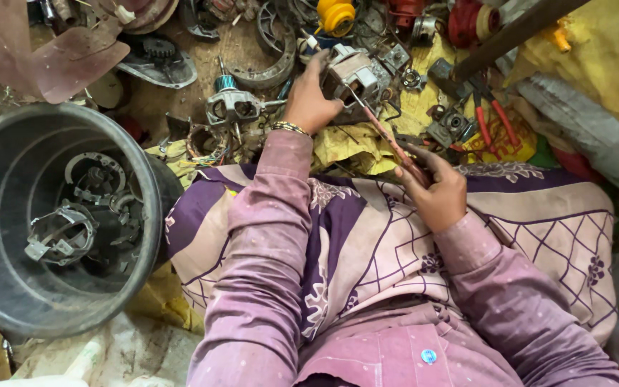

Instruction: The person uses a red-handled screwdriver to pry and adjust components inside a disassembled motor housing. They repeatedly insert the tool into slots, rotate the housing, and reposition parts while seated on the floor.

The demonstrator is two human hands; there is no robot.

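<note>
Left grip point(312, 97) closed over a small electric motor point(352, 75), fingers wrapped on its near side, pinning it against the cluttered floor just ahead of the knees. Right grip point(435, 193) curled tight around the reddish handle of a screwdriver point(388, 140), shaft angled up and left, tip touching the motor's body. Thin bangle point(289, 127) on the left wrist; both arms in faded pink sleeves, lap covered by purple-and-cream patterned cloth point(539, 215).

Around the motor, yellow cloth point(352, 143) spread on the floor, littered with metal parts: another stripped motor frame point(232, 106) just left of the left grip, a toothed ring point(270, 61) beyond it, red-handled pliers point(496, 122) off to the right, well apart from the right grip. Yellow plastic spool point(336, 16) near the top edge. Far left, large dark round tub point(8, 179) holding several metal brackets and rings point(62, 233). Pinkish fan blade point(73, 61) lying at upper left.
</note>
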